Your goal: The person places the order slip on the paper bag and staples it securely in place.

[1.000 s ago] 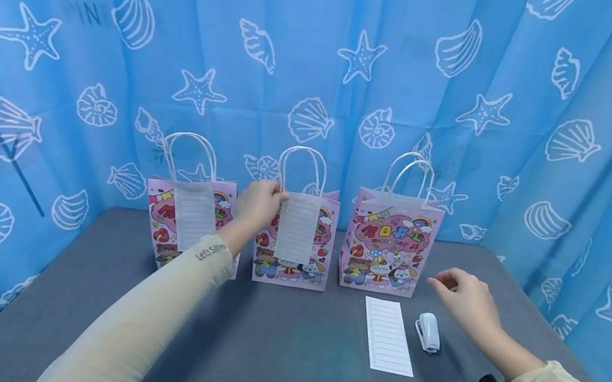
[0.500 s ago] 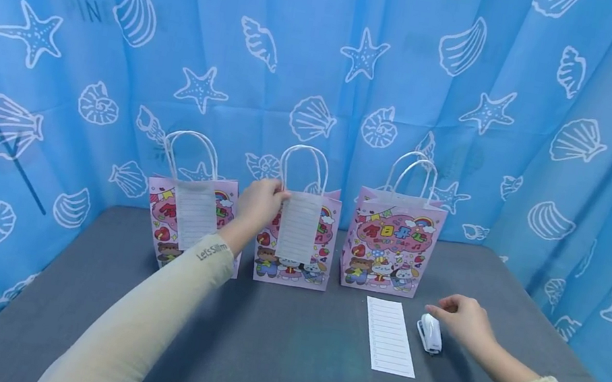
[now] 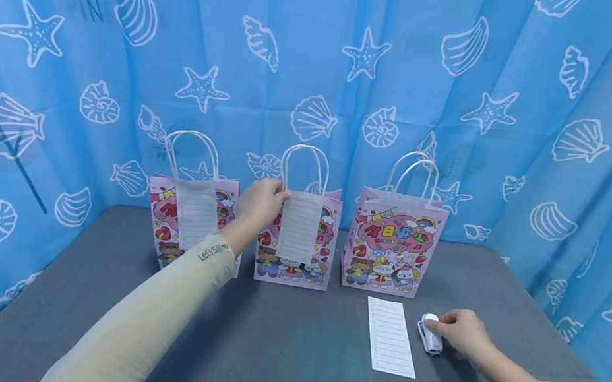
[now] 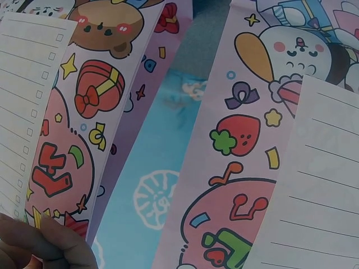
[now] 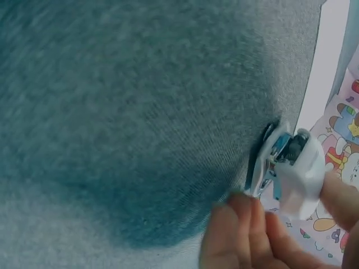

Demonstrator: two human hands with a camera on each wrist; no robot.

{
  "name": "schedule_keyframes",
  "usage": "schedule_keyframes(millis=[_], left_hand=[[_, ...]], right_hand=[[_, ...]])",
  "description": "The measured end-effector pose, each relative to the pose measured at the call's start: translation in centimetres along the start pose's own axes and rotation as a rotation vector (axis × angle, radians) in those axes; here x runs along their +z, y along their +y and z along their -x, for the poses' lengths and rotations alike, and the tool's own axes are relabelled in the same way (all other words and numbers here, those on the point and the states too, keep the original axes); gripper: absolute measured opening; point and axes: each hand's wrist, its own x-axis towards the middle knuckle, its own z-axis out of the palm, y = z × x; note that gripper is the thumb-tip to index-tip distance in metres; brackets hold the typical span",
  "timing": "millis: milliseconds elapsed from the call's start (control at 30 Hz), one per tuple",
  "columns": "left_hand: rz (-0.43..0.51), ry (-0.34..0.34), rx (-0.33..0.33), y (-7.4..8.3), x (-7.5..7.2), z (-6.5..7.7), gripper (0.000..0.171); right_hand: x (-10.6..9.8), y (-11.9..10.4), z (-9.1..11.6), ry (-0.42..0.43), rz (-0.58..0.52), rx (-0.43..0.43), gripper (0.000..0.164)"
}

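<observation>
My left hand [image 3: 260,205] pinches a lined white paper slip [image 3: 299,230] at its top corner against the upper edge of the middle pink gift bag [image 3: 267,264]. Thumb and fingertips of that hand [image 4: 45,244] show at the slip's edge in the left wrist view. At the right, my right hand [image 3: 463,331] holds a small white stapler [image 3: 429,339] lying on the table. In the right wrist view the stapler [image 5: 300,179] sits between thumb and fingers, tilted on its side. Left of it lies another lined slip [image 3: 391,337], flat.
A left gift bag [image 3: 228,205] carries a slip [image 3: 194,213] on its front. The right gift bag [image 3: 390,244] stands upright behind the loose slip. A blue shell-print curtain [image 3: 327,54] hangs behind the grey table [image 3: 268,352].
My right hand has come down and toward me, from above the stapler to a grip on it. The left hand stays at the middle bag's edge.
</observation>
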Motion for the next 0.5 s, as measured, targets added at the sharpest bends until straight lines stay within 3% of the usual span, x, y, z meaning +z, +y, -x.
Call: schedule_keyframes(millis=[300,500], left_hand=[[0.012,-0.001,-0.011,-0.01,-0.14,0.22,0.025],[0.001,0.004,-0.02,0.12,0.0,0.09,0.025]], right_hand=[[0.5,-0.52,-0.23,-0.105,-0.013,0.092,0.064],[0.8,-0.75,-0.01,-0.097,-0.013,0.073,0.052]])
